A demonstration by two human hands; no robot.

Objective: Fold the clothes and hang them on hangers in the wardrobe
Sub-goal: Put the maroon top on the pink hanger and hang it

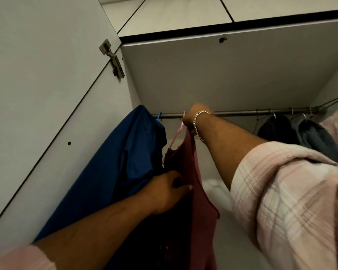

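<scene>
A maroon garment (pixel 191 172) hangs on a pink hanger (pixel 179 131) just under the metal wardrobe rail (pixel 242 113). My right hand (pixel 191 117) is raised to the rail and grips the top of the hanger, its hook at the rail. Lower down, my left hand (pixel 168 190) pinches the garment's left edge, thumb on the front and fingers hidden behind the cloth. A blue garment (pixel 125 158) hangs on a blue hanger (pixel 159 115) at the rail's left end, touching the maroon one.
Dark and grey clothes (pixel 293 131) hang on wire hangers at the rail's right end. The open wardrobe door (pixel 37 94) with its hinge (pixel 113 59) stands close on the left. Something white (pixel 215 189) lies low inside. The shelf panel (pixel 222 71) is above the rail.
</scene>
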